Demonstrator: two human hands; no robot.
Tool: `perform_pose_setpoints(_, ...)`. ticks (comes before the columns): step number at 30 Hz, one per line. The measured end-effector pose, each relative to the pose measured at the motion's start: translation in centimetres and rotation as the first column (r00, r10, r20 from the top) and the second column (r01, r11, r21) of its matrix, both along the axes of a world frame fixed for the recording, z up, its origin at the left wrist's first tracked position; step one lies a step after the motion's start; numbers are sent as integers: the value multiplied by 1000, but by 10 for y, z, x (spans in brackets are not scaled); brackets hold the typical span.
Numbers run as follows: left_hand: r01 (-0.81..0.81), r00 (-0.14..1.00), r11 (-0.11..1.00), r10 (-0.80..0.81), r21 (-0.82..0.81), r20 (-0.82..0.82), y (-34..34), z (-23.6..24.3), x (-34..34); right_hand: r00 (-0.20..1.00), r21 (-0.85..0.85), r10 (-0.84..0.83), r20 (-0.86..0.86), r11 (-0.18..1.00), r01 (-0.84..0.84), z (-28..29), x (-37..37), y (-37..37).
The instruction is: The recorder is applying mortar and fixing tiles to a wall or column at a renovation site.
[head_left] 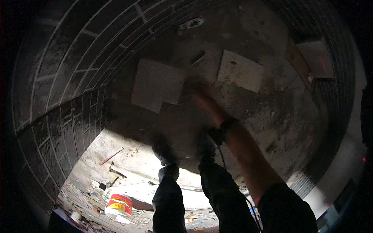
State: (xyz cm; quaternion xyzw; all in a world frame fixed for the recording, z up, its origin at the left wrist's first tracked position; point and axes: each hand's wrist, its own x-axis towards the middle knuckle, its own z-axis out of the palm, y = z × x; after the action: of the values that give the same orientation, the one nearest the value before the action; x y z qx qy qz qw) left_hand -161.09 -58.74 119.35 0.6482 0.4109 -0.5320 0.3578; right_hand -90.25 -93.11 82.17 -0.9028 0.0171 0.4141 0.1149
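Observation:
My right arm reaches forward from the lower right, a dark band at its wrist. My right hand [199,86] is dim and smeared by motion, so its fingers cannot be made out. It is over the floor between two pale flat slabs. Nearest to it is the left slab [155,83], which has a notch cut into its near right corner. The other slab [244,73], roughly rectangular, lies to the right with a dark spot on it. Beyond the hand, between the slabs, lies a small dark object with a pale edge [199,59]. My left hand is out of view.
Brick-patterned walls [70,73] curve round both sides. An elongated pale object [191,23] lies at the far end. Near my legs, in bright light, are a hammer [117,173], a thin red-handled tool [112,155] and a white, red and yellow bucket [119,207] amid scattered debris.

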Motion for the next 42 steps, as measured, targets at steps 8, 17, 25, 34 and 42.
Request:
perform_pose_setpoints(8,18,1000,998,-17,66,-14,-26,-49,55,878,-329,323,355,922,-206,3,103,-192)
perform_pose_setpoints(17,-51,994,989,64,140,-91,-76,-47,51,918,-232,345,194,926,-299,-12,146,-250)
perform_pose_setpoints(25,-146,986,965,161,218,-50,-103,19,82,999,107,25,-23,994,-22,44,137,-294)
perform_pose_setpoints(34,-600,800,769,578,220,159,-153,267,47,835,198,456,308,828,-525,358,-6,-152)
perform_pose_setpoints(42,-612,724,756,419,231,548,-151,358,215,930,804,239,281,471,-364,669,-77,-14)
